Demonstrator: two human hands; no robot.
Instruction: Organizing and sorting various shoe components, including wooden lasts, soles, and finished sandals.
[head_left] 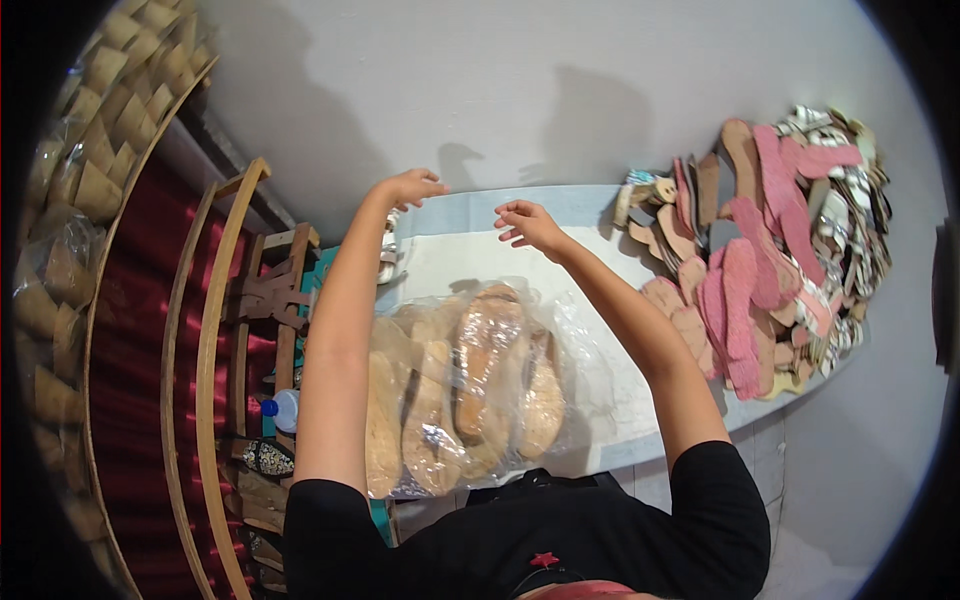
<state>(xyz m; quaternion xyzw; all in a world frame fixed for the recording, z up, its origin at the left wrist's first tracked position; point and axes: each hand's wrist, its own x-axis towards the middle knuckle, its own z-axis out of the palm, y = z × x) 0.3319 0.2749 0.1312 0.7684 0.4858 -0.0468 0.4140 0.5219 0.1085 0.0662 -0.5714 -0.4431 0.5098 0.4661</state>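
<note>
My left hand (pixel 412 187) is raised over the far left edge of the table, palm side down, its fingers loosely stretched and holding nothing visible. Close below it, partly hidden by my left forearm, lies a white strappy sandal (pixel 389 256). Over the far middle of the table hangs my right hand (pixel 530 228), fingers slightly bent and apart, with nothing seen in it. Between my forearms, nearer to me, several tan shoe soles (pixel 434 410) lie in clear plastic bags (pixel 585 370). Neither hand touches them.
A white sheet (pixel 590 262) covers part of the table. At its right end is a heap of pink soles (pixel 738 310), brown soles and white straps. Left stand a wooden rack (pixel 211 400), a bottle with a blue cap (pixel 284 409) and shelved tan wedge pieces (pixel 100 190).
</note>
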